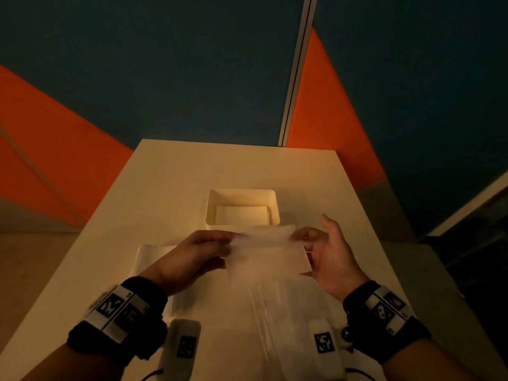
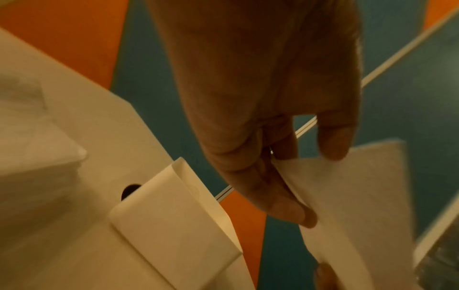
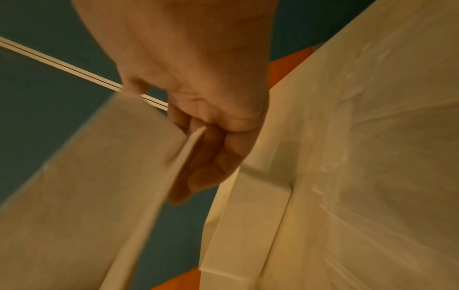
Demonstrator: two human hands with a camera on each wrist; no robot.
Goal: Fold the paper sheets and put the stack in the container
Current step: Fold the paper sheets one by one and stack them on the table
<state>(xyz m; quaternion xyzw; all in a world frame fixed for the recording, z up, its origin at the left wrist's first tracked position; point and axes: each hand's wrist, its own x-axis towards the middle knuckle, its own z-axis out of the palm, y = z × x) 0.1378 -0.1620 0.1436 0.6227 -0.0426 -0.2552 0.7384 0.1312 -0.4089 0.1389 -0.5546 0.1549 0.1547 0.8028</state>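
Both hands' fingers (image 2: pixel 285 212) pinching paper sheet (image 1: pixel 268 251)

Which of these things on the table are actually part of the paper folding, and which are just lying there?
Part of the job:
- paper sheet, held up between left hand and right hand
- container, behind the hands
- pile of sheets, under the left arm

Just lying about:
- two small white devices with black-and-white tags
- table

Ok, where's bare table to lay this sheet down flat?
Bare white table lies beyond the white rectangular container, also right of it. Crowded: near the left hand over the white paper stack, and the creased clear plastic nearest you.
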